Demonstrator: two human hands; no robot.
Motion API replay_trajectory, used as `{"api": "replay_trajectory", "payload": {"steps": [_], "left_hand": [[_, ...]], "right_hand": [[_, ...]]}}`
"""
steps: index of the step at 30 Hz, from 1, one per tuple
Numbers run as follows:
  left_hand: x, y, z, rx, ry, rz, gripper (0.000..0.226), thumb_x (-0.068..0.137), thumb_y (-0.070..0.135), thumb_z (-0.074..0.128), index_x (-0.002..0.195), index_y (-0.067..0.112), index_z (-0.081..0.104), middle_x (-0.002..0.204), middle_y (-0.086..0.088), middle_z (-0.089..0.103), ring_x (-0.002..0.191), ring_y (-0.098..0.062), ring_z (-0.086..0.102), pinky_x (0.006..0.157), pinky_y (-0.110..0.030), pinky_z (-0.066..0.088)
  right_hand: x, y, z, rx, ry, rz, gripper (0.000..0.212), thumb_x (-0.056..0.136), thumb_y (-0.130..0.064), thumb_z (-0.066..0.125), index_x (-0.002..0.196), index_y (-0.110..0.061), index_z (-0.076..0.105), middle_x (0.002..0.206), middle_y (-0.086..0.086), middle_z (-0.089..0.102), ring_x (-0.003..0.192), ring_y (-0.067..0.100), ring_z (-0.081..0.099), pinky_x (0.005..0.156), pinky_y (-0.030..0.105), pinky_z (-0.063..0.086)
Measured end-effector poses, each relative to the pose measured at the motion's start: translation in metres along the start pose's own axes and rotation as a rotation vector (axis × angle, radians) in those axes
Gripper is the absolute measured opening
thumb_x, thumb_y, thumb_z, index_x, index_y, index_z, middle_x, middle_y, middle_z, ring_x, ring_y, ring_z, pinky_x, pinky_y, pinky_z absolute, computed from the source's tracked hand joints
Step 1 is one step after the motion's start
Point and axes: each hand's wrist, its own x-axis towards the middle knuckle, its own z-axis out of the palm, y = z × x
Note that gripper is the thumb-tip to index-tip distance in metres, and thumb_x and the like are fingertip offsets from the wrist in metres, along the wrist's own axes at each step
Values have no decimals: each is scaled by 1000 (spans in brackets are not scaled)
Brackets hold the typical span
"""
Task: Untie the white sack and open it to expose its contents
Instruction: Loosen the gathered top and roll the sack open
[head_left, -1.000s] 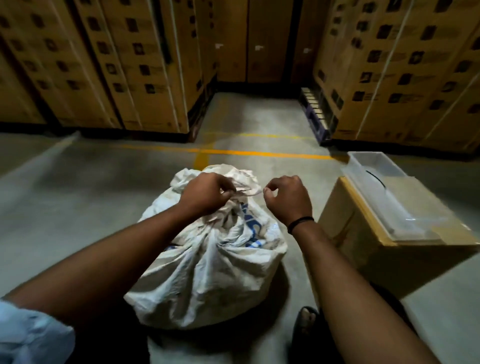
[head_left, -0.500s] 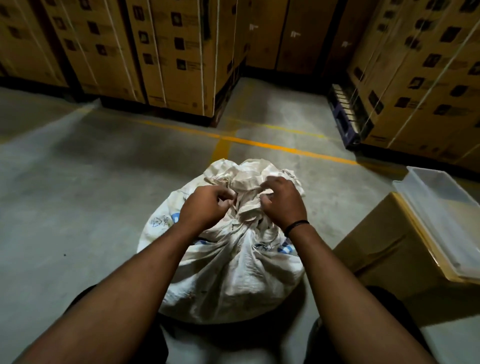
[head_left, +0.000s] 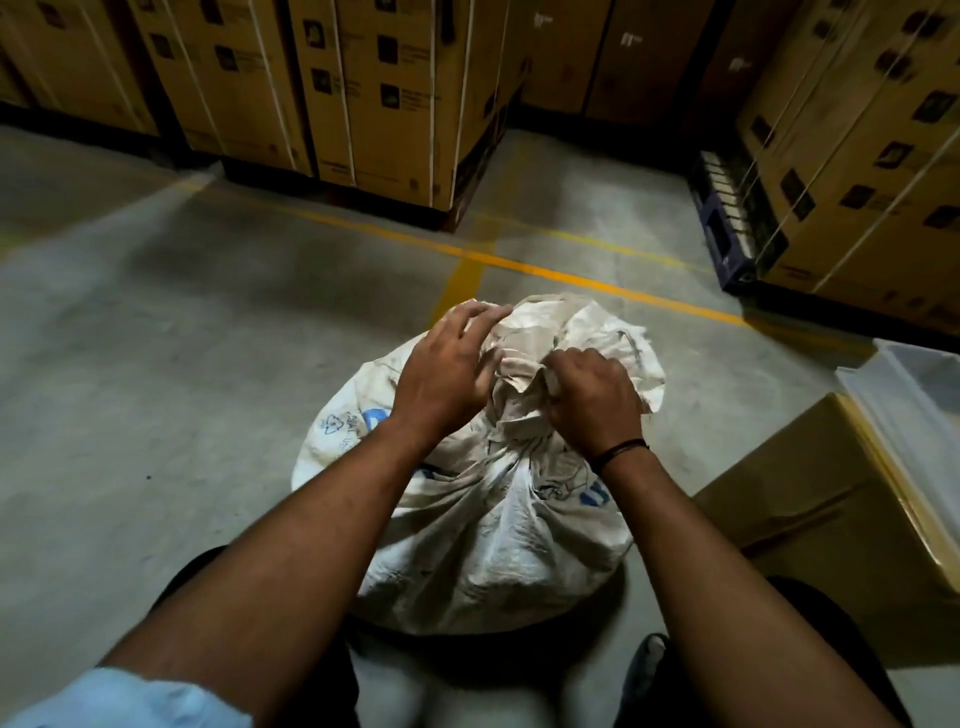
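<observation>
A full white woven sack with blue print stands on the concrete floor in front of me, its mouth bunched into crumpled folds at the top. My left hand lies over the left side of that bunched top, fingers spread and curled onto the cloth. My right hand, with a black band at the wrist, is fisted on the folds at the right side of the neck. Any tie or knot is hidden under the cloth and my hands. The sack's contents do not show.
A cardboard box with a clear plastic tray on top stands close on the right. Strapped stacks of cartons on pallets line the back, more cartons at right. A yellow line crosses the floor.
My left hand has loosened from a fist and spread forward over the sack's top. My right hand came in from beside the sack and now grips the folds. The view has tilted downward.
</observation>
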Motion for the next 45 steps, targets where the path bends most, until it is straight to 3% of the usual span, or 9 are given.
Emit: {"api": "replay_trajectory", "payload": {"steps": [5, 9, 15, 20, 26, 31, 35, 40, 45], "left_hand": [[-6, 15, -6, -1, -223, 208, 49, 100, 41, 44, 149, 36, 45, 152, 14, 48, 127, -22, 42, 105, -44, 40], [-13, 21, -13, 93, -333, 336, 60, 87, 48, 59, 145, 41, 48, 160, 14, 36, 140, -25, 32, 112, -43, 30], [-34, 21, -14, 289, -341, 382, 38, 73, 41, 73, 107, 24, 68, 152, -5, 46, 134, -34, 42, 102, -48, 45], [-39, 39, -34, 232, -91, 558, 31, 70, 5, 58, 99, 15, 60, 126, -10, 61, 94, -31, 56, 76, -40, 47], [-45, 43, -43, 307, -27, 684, 39, 77, 0, 60, 114, 10, 66, 134, -11, 61, 106, -33, 57, 83, -43, 47], [-46, 46, -48, 262, -196, 423, 48, 66, 14, 67, 113, 22, 63, 150, -3, 48, 123, -30, 53, 89, -45, 50], [-57, 23, -50, 100, -463, 49, 83, 71, 46, 61, 150, 42, 36, 168, 11, 17, 148, -20, 34, 105, -46, 48], [-53, 18, -52, -47, -411, 39, 75, 77, 27, 73, 141, 49, 42, 162, 15, 30, 142, -16, 43, 99, -37, 49], [-38, 32, -56, 95, -327, 289, 43, 73, 44, 63, 114, 33, 60, 137, -1, 36, 119, -22, 38, 99, -48, 42]], "right_hand": [[-32, -10, -24, -74, 234, -209, 15, 93, -17, 60, 105, -14, 68, 85, 7, 64, 77, 31, 59, 65, 40, 40], [-53, -7, -40, -64, 232, -174, 23, 92, -15, 62, 115, -15, 65, 89, 6, 61, 78, 30, 58, 64, 40, 40], [-62, 4, -64, 345, -165, -204, 35, 81, -33, 68, 112, -17, 65, 104, 5, 55, 91, 26, 59, 68, 39, 51], [-60, 10, -93, 766, -438, 25, 53, 75, -48, 82, 121, -29, 64, 121, -4, 55, 104, 5, 56, 86, 10, 44], [-59, 1, -90, 145, -413, -83, 80, 65, -57, 78, 136, -35, 47, 126, -2, 52, 109, 24, 59, 81, 35, 51], [-65, -12, -86, -93, -275, -118, 43, 59, -48, 79, 83, -14, 68, 86, 7, 62, 77, 32, 63, 59, 35, 48], [-65, -10, -87, -97, -18, -269, 31, 57, -33, 75, 70, -12, 56, 76, 9, 59, 71, 32, 57, 55, 36, 42], [-71, -13, -119, -189, 373, -430, 28, 88, -37, 62, 72, -14, 56, 81, 4, 60, 85, 30, 59, 78, 41, 40], [-81, -8, -113, -187, 413, -442, 30, 91, -38, 62, 74, -13, 61, 80, 2, 63, 106, 28, 64, 103, 46, 36]]}}
